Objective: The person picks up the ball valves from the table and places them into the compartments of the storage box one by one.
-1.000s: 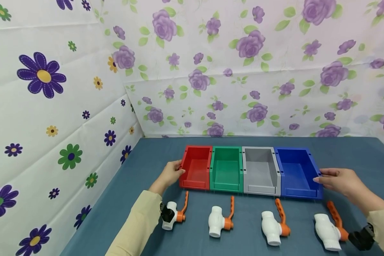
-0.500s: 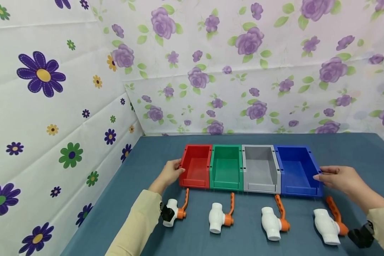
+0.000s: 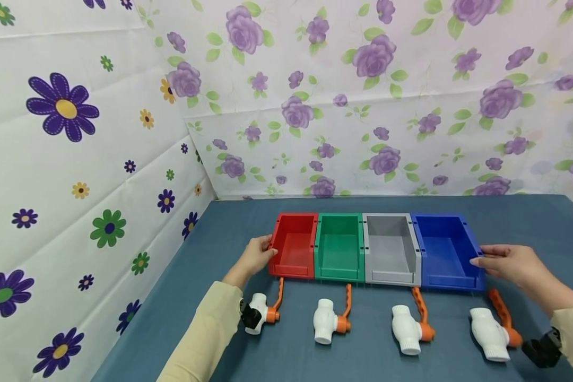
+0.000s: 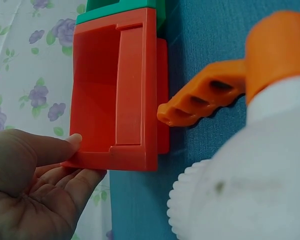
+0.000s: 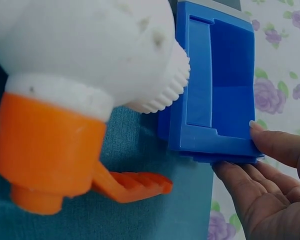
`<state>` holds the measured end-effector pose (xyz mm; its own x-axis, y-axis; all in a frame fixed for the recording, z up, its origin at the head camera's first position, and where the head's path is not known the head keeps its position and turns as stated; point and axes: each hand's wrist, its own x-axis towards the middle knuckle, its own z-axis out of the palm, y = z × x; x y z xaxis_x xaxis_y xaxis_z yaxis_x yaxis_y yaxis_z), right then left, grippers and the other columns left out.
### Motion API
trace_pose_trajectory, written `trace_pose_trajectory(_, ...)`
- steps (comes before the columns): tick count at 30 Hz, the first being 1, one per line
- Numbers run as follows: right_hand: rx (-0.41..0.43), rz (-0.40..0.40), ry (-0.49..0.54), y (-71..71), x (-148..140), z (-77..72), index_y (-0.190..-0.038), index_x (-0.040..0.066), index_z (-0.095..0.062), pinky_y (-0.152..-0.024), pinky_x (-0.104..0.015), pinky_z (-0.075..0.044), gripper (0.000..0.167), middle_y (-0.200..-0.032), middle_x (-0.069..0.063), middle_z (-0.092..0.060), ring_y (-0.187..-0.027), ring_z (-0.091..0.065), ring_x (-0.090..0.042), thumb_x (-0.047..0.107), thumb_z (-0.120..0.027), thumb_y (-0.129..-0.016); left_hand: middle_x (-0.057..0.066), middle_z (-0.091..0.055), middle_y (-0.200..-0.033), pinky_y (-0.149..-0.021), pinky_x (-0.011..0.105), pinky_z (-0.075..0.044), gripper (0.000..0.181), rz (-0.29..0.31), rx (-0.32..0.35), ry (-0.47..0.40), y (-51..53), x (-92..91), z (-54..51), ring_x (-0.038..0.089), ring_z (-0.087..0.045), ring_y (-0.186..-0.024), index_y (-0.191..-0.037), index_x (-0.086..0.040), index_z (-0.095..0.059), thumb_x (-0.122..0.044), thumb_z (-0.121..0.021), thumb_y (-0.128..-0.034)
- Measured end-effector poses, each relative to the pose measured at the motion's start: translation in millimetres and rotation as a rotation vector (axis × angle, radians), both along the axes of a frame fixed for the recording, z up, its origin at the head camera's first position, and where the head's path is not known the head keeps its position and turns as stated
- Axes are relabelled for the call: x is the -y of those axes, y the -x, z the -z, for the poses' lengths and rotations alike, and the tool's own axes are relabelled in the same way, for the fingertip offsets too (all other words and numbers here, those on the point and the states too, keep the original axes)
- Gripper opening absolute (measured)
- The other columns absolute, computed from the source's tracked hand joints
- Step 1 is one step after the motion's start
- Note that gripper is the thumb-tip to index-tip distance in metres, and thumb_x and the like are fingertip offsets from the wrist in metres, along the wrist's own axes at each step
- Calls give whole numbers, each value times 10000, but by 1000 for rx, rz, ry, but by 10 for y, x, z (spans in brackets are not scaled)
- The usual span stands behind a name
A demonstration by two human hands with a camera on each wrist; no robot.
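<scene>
A row of open plastic bins stands side by side: a red bin [image 3: 293, 271], a green bin [image 3: 340, 273], a grey bin [image 3: 392, 278] and a blue bin [image 3: 452, 281]. My left hand [image 3: 254, 257] pinches the red bin's outer side wall, thumb over the rim and fingers against the outside, as the left wrist view shows. At the other end my right hand [image 3: 515, 265] holds the blue bin's outer wall the same way, thumb on the rim [image 5: 277, 142].
In front of the bins lie several white ball valves with orange handles: one valve [image 3: 258, 302] by the left sleeve, two valves [image 3: 323, 321] [image 3: 406, 330] mid-table, another valve [image 3: 489, 334] by the right wrist. Blue-grey cloth [image 3: 363, 366] covers the table; floral sheets [image 3: 410, 63] hang behind.
The head view has tilted down a little, so the table's things sit slightly higher in it. Both hands keep hold of the end bins, with no clear movement of the bins.
</scene>
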<state>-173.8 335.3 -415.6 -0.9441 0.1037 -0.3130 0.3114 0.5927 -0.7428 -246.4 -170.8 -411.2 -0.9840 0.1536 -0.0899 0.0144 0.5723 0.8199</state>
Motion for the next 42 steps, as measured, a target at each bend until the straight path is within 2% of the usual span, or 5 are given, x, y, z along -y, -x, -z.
trace_pose_trajectory(14, 30, -23, -14, 19, -11, -30, -1395, -185, -258, -839, -452, -539, 896, -1360, -392, -372, -998, -653, -320, 419, -662, -871, 239, -533, -1333, -908, 408, -514, 523, -4, -2, 7, -6, -4, -8, 324, -590, -1143, -1429, 71, -346, -9, -532, -947)
trace_pose_trajectory(26, 19, -36, -40, 17, 54, -84, -1379, -205, -266, -837, -473, -533, 858, -1350, -407, -363, -1091, -587, -428, 388, -648, -891, 266, -517, -1337, -903, 416, -517, 507, 13, -27, -20, -27, -1, 0, 352, -578, -1157, -1420, 98, -337, 10, -510, -952)
trace_pose_trajectory(31, -32, -76, -166, 42, -2, -9, -1362, -203, -306, -799, -524, -516, 887, -1325, -413, -390, -1133, -488, -520, 482, -611, -888, 268, -501, -1354, -917, 419, -508, 511, 12, -20, -27, -21, 7, 20, 356, -562, -1178, -1426, 97, -327, 7, -506, -955)
trace_pose_trajectory(37, -181, -40, -365, 233, -305, 488, -1332, -178, -381, -602, -347, -498, 964, -1284, -414, -433, -1113, -472, -544, 625, -579, -836, 272, -500, -1352, -923, 423, -502, 508, 13, -19, -48, -13, 14, 51, 356, -566, -1174, -1424, 99, -327, 12, -503, -955)
trace_pose_trajectory(42, -228, -59, -435, 103, -212, 325, -1327, -200, -354, -667, -479, -501, 918, -1295, -444, -374, -1119, -422, -582, 531, -636, -850, 268, -496, -1358, -929, 429, -495, 514, 11, -25, -49, -17, 20, 45, 355, -563, -1178, -1429, 94, -322, 5, -503, -957)
